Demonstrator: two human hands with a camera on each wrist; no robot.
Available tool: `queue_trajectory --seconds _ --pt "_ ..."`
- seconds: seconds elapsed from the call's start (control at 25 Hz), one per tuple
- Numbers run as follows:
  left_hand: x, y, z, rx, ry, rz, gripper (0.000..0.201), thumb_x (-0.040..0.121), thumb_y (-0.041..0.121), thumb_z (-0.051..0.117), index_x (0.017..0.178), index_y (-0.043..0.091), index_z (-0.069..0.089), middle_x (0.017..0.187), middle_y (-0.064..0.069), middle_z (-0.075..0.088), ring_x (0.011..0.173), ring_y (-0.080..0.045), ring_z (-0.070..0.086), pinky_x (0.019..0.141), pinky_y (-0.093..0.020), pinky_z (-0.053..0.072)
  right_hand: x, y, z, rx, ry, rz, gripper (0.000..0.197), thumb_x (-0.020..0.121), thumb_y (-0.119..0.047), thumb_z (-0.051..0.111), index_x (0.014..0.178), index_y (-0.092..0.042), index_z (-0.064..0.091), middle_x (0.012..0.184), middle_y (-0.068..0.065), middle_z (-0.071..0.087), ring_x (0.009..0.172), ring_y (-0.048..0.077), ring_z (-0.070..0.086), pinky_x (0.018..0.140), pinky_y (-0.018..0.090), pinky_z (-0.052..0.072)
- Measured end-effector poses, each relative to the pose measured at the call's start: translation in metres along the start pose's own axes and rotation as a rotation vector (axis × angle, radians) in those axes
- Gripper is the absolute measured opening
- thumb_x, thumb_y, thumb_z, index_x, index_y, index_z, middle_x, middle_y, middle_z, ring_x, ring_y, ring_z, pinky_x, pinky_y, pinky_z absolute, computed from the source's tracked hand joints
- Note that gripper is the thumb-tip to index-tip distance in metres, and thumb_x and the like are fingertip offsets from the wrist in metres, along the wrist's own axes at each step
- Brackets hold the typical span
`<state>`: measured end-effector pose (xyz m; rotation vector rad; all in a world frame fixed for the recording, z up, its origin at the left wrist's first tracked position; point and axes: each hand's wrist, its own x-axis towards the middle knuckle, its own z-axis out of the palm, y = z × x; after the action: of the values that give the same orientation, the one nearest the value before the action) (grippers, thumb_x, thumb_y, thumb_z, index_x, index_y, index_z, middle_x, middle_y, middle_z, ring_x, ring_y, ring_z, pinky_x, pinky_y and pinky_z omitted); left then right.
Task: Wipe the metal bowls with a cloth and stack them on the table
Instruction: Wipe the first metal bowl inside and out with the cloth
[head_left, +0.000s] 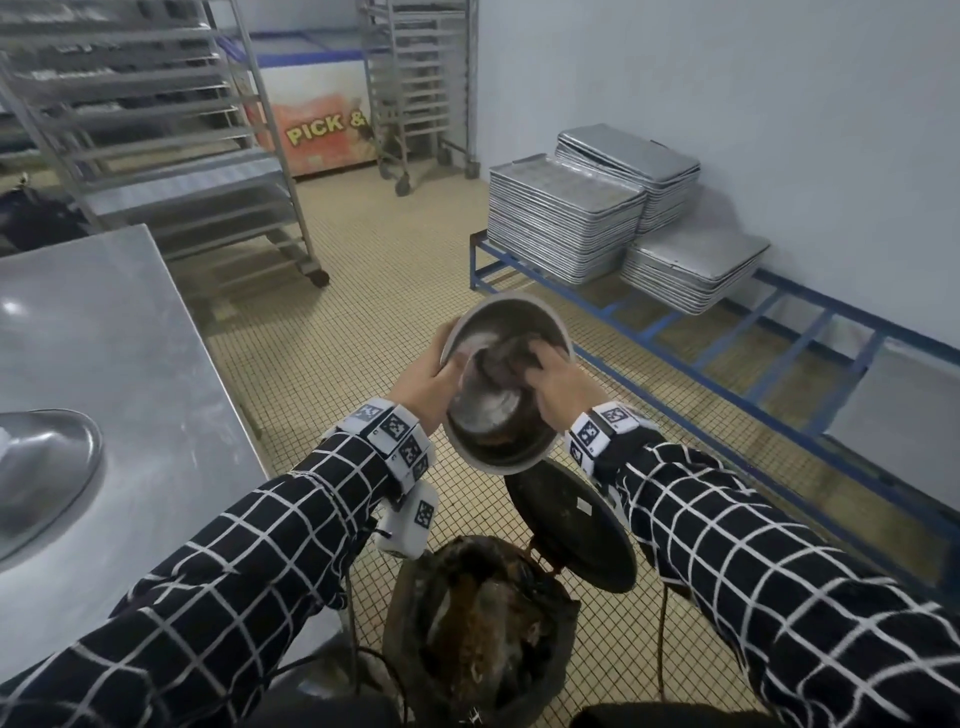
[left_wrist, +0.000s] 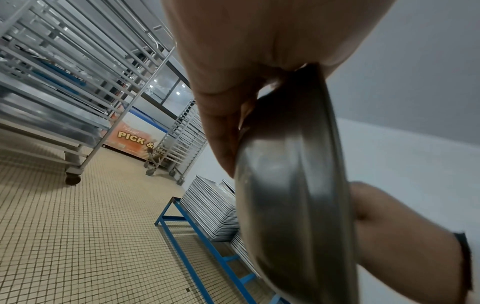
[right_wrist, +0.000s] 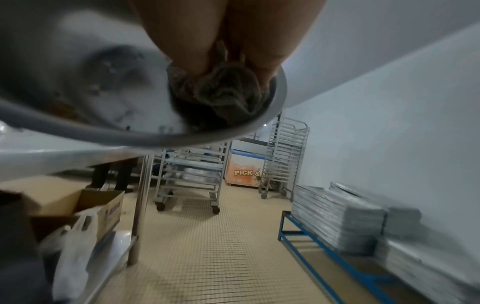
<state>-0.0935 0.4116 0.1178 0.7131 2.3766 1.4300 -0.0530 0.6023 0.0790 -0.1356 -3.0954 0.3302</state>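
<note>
Much of what I see is blocked: in the left wrist view the palm and the bowl's outer wall fill the frame, and in the right wrist view my fingers hide most of the cloth. On the steel table (head_left: 130, 332) at my left, another metal bowl (head_left: 44, 462) is cut off by the frame edge. My left hand (head_left: 423, 387) grips the metal bowl (head_left: 501, 410) by its left rim, thumb inside and fingers curled round the outside. The bowl is held in the air, tilted toward me, above an open bin (head_left: 483, 623) whose contents I cannot make out. My right hand (head_left: 558, 387) clutches a bunched grey cloth (head_left: 511, 356) and presses it against the bowl's inside near the far rim.
</note>
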Motion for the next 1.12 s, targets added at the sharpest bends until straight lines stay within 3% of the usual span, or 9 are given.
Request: queue_trajectory --seconds 0.08,0.2,0.36,0.6,0.64,0.76,0.88,1.0,1.12 --pt "0.009 -0.004 -0.01 0.011 0.038 0.056 0.041 0.1 0.041 0.03 0.14 0.034 0.031 0.11 0.001 0.06 0.087 -0.015 0.063 0.072 -0.029 0.055 0.005 -0.001 0.017 0.011 0.019 -0.029 0.04 0.094 -0.008 0.047 0.134 -0.01 0.051 0.149 0.011 0.03 0.134 0.031 0.035 0.11 0.04 0.034" --pt "0.021 -0.014 -0.023 0.084 0.043 0.161 0.041 0.099 0.039 0.034 0.14 0.032 0.034 0.127 -0.001 0.055 0.107 -0.017 0.057 0.083 -0.032 0.052 0.014 -0.006 0.04 0.071 0.003 -0.099 0.046 0.095 -0.013 0.05 0.139 -0.025 0.046 0.141 0.006 0.041 0.127 0.027 0.043 0.107 0.039 0.038" --pt "0.031 -0.028 -0.028 0.254 0.028 0.217 0.043 0.1 0.032 0.036 0.143 0.03 0.031 0.14 0.0 0.045 0.119 -0.013 0.046 0.091 -0.029 0.041 0.021 -0.022 0.063 0.017 -0.087 -0.131 0.048 0.092 -0.015 0.057 0.135 -0.034 0.048 0.138 0.002 0.043 0.124 0.023 0.044 0.105 0.039 0.04" --pt "0.046 -0.064 -0.037 0.239 -0.019 0.172 0.047 0.1 0.033 0.036 0.145 0.032 0.026 0.145 0.0 0.037 0.122 -0.015 0.044 0.075 -0.012 0.04 0.012 -0.034 0.07 0.301 -0.066 -0.062 0.029 0.097 -0.018 0.048 0.122 -0.017 0.063 0.125 0.006 0.056 0.111 0.019 0.053 0.103 0.031 0.041" --pt "0.048 -0.069 -0.039 0.209 -0.021 0.162 0.047 0.099 0.035 0.035 0.145 0.033 0.026 0.145 -0.001 0.037 0.122 -0.016 0.045 0.077 -0.016 0.045 0.013 -0.037 0.068 0.342 -0.003 -0.013 0.028 0.096 -0.015 0.05 0.119 -0.014 0.064 0.123 0.005 0.058 0.107 0.017 0.054 0.102 0.033 0.043" --pt "0.048 -0.08 -0.048 0.111 -0.049 0.146 0.046 0.098 0.043 0.033 0.143 0.039 0.024 0.14 -0.002 0.045 0.12 -0.021 0.052 0.089 -0.044 0.053 0.026 -0.05 0.051 0.586 0.216 0.141 0.031 0.095 -0.012 0.051 0.125 -0.013 0.06 0.121 0.005 0.056 0.101 0.016 0.055 0.096 0.036 0.049" --pt "0.045 -0.077 -0.055 0.002 -0.101 0.092 0.04 0.096 0.05 0.031 0.135 0.046 0.028 0.126 -0.004 0.056 0.1 -0.019 0.064 0.076 -0.042 0.058 0.048 -0.063 0.033 0.67 0.307 0.163 0.035 0.095 -0.012 0.051 0.13 -0.013 0.057 0.127 0.006 0.051 0.109 0.017 0.05 0.1 0.025 0.039" --pt "0.045 -0.072 -0.057 -0.078 -0.119 0.093 0.039 0.089 0.064 0.036 0.127 0.058 0.033 0.121 -0.002 0.06 0.1 -0.019 0.064 0.083 -0.043 0.056 0.057 -0.075 0.024 0.572 0.261 -0.018 0.035 0.09 -0.001 0.054 0.123 -0.008 0.063 0.13 0.007 0.053 0.12 0.021 0.049 0.105 0.02 0.031" --pt "0.047 -0.071 -0.058 -0.114 -0.095 0.109 0.032 0.084 0.068 0.036 0.116 0.069 0.035 0.121 0.001 0.06 0.109 -0.019 0.061 0.092 -0.046 0.051 0.053 -0.08 0.032 0.402 0.08 -0.255 0.038 0.09 -0.002 0.054 0.124 -0.016 0.063 0.136 0.004 0.052 0.122 0.019 0.049 0.105 0.017 0.027"
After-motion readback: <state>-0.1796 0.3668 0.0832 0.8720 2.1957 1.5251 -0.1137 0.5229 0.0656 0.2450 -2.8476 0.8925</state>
